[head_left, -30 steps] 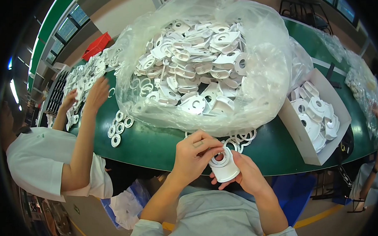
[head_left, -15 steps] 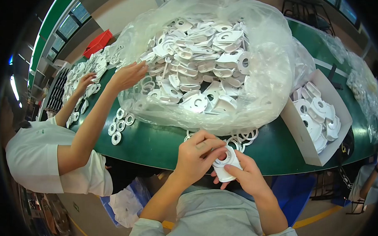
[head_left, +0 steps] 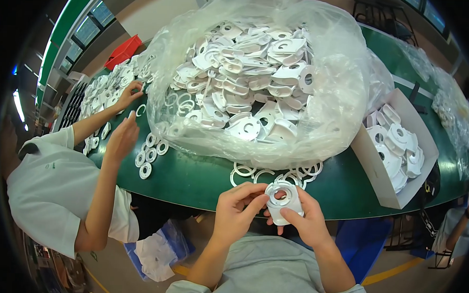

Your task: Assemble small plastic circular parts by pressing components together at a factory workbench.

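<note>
My right hand (head_left: 310,221) grips a white plastic part (head_left: 290,204) with a round ringed opening at its upper end; the thumb lies across its face and fingers show behind. At the part's left edge, beside the opening, my left hand (head_left: 236,211) has its thumb and forefinger pinched together; whether a small piece is between them is hidden. Just beyond my hands, several loose white rings (head_left: 295,175) lie at the table's near edge. Behind them a large clear plastic bag (head_left: 339,109) spreads open around a heap of similar white parts (head_left: 242,59).
To the right, a cardboard box (head_left: 374,174) holds more white parts. A co-worker (head_left: 52,192) works at the left beside small round pieces (head_left: 146,170) and another pile of parts (head_left: 104,93). A red bin (head_left: 123,51) stands far left. Blue containers (head_left: 182,243) sit below the green table (head_left: 192,184).
My left hand has moved from over the part's opening down to its left edge. The part is turned more upright. The co-worker's hands have drawn back from the bag.
</note>
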`<action>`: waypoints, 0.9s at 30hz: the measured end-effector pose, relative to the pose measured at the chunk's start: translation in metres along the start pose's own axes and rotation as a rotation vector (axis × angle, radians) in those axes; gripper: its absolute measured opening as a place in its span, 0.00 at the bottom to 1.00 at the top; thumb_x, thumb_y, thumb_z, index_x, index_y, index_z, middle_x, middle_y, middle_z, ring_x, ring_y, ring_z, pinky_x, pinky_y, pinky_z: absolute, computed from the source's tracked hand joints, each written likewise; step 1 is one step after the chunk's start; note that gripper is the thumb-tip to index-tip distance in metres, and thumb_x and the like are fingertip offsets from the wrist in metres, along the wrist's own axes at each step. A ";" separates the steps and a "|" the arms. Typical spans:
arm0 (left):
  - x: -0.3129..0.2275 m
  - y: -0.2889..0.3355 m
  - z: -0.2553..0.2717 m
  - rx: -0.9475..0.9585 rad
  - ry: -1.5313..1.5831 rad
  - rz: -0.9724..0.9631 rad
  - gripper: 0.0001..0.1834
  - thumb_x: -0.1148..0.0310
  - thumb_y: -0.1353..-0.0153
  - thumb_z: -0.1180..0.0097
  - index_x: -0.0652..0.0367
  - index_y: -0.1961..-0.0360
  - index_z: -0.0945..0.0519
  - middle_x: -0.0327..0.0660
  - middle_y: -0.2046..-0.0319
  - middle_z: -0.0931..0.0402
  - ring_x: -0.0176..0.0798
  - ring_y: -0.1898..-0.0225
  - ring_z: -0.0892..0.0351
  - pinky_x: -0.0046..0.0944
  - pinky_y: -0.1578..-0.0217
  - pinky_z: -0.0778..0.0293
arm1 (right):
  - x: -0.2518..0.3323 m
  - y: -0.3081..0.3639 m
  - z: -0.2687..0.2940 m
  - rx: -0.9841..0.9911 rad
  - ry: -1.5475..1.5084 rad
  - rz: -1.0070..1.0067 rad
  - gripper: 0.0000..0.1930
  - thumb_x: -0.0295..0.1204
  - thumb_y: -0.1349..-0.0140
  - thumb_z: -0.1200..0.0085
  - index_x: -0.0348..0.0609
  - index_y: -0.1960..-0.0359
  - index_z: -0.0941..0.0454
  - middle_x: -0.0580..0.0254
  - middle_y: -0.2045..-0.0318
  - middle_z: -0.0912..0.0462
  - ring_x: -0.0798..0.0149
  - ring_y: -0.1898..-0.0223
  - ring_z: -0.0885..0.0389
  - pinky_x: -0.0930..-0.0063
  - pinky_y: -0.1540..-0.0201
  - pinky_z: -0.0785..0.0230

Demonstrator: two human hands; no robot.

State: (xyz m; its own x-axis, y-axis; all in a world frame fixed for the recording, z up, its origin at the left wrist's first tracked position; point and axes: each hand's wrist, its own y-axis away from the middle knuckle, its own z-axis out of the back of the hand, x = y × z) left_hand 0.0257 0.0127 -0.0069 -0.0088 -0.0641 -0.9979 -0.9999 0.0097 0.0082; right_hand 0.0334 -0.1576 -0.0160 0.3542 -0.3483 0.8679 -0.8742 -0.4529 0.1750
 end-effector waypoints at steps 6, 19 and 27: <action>0.003 0.003 -0.003 -0.027 0.052 -0.024 0.09 0.81 0.41 0.44 0.72 0.60 0.21 0.43 0.67 0.23 0.30 0.70 0.22 0.26 0.69 0.25 | -0.007 0.000 -0.006 -0.111 0.056 0.039 0.10 0.25 0.36 0.53 0.34 0.55 0.29 0.54 0.67 0.19 0.66 0.73 0.18 0.81 0.81 0.31; 0.003 0.010 -0.005 -0.062 -0.172 -0.149 0.07 0.83 0.41 0.45 0.72 0.60 0.21 0.43 0.69 0.22 0.31 0.72 0.21 0.27 0.70 0.23 | -0.007 0.003 -0.010 -0.160 0.177 0.122 0.09 0.29 0.34 0.54 0.35 0.62 0.25 0.59 0.71 0.18 0.71 0.76 0.19 0.85 0.83 0.35; -0.008 0.001 0.004 0.057 -0.209 -0.276 0.14 0.83 0.46 0.44 0.65 0.56 0.19 0.44 0.67 0.21 0.36 0.67 0.22 0.31 0.66 0.26 | -0.015 -0.005 -0.003 -0.098 0.517 0.343 0.11 0.28 0.36 0.52 0.31 0.69 0.21 0.60 0.76 0.19 0.72 0.77 0.22 0.79 0.77 0.34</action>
State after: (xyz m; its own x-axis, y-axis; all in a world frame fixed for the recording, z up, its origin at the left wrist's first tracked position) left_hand 0.0253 0.0173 0.0004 0.2694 0.1335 -0.9537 -0.9623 0.0769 -0.2610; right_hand 0.0311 -0.1477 -0.0281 -0.1370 -0.0076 0.9905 -0.9446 -0.3000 -0.1329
